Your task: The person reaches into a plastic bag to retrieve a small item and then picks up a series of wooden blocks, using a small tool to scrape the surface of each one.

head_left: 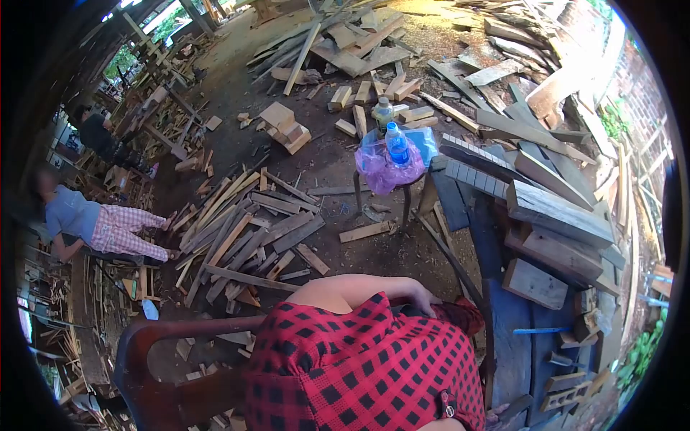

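My left hand (425,296) hangs low in front of my body, by the red-and-black checked cloth of my clothing (374,352). Its fingers are mostly hidden, and I cannot see anything held in it. Beside it is a bunched dark red cloth (463,316). Only a small part of my right hand (496,414) shows at the bottom edge, next to a dark bluish work surface (509,352). What it holds, if anything, cannot be made out. On that surface lie a thin blue stick (537,331) and a thick wooden block (535,283).
A stool ahead carries a pink plastic bag (381,174) and a water bottle (396,144). Wooden strips (244,230) are heaped on the ground. Long timbers (560,215) stand at the right. A chair (144,359) is beside me; a person (79,215) sits at the left, another beyond.
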### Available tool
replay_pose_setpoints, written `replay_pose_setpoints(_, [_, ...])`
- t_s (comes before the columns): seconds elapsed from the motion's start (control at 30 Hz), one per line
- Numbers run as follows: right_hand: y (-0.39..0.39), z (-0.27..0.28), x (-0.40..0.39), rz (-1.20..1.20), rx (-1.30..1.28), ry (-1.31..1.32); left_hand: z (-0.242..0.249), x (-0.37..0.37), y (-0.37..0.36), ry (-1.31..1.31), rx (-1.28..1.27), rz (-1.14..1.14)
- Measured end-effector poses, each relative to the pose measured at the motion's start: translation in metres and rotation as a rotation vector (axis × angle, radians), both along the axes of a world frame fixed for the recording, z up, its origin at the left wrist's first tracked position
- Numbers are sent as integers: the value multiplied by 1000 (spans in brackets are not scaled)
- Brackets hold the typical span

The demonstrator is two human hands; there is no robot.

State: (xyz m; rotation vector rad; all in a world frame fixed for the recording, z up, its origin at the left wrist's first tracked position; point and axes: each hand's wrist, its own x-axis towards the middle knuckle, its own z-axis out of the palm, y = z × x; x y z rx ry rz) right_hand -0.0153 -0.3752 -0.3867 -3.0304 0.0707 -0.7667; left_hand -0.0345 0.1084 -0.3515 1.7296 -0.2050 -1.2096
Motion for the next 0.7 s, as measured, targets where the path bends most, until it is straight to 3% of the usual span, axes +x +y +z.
replay_pose_setpoints(0.43, [-8, 2, 7, -58, 62, 13, 14, 3, -1, 35, -51, 25])
replay_pose_setpoints(0.63, [-23, 2, -22, -151, 103, 20, 13, 3, -9, -74, 139, -31])
replay_pose_setpoints(0.7, [-26, 2, -29, -173, 116, 22, 12, 4, -18, -228, 311, -69])
